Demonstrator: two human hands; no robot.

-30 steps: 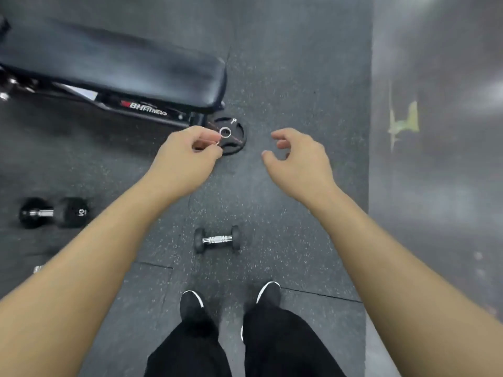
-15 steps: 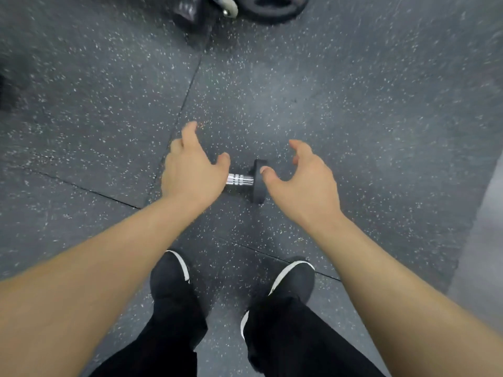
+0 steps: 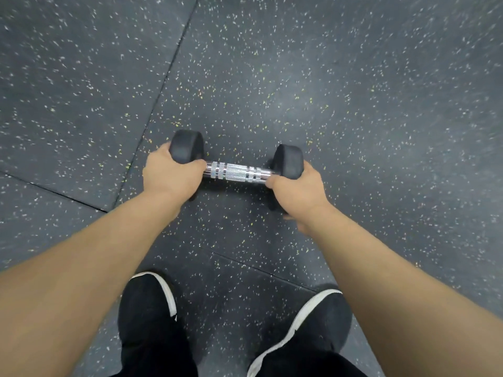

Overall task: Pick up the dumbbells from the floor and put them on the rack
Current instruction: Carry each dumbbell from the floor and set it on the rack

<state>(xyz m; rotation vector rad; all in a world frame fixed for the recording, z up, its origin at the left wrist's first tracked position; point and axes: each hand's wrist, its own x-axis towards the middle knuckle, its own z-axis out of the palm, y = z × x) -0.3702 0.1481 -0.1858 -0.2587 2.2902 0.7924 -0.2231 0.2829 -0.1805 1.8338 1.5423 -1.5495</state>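
Observation:
A small dumbbell [image 3: 236, 172] with black rubber heads and a knurled chrome handle lies crosswise on the speckled floor just ahead of my feet. My left hand [image 3: 171, 174] wraps over its left head, fingers curled around the far side. My right hand [image 3: 295, 191] clasps the right head the same way. The bare handle shows between my two hands. I cannot tell whether the dumbbell still touches the floor. No rack is in view.
Dark speckled rubber floor tiles [image 3: 353, 104] fill the view, with seams running on the left and in front of my feet. My two black shoes with white soles [image 3: 148, 308] stand at the bottom edge.
I have bent lower, so the dumbbell looks larger and the bench and weight plate have left the view. Both hands went from open above the dumbbell to gripping its two heads.

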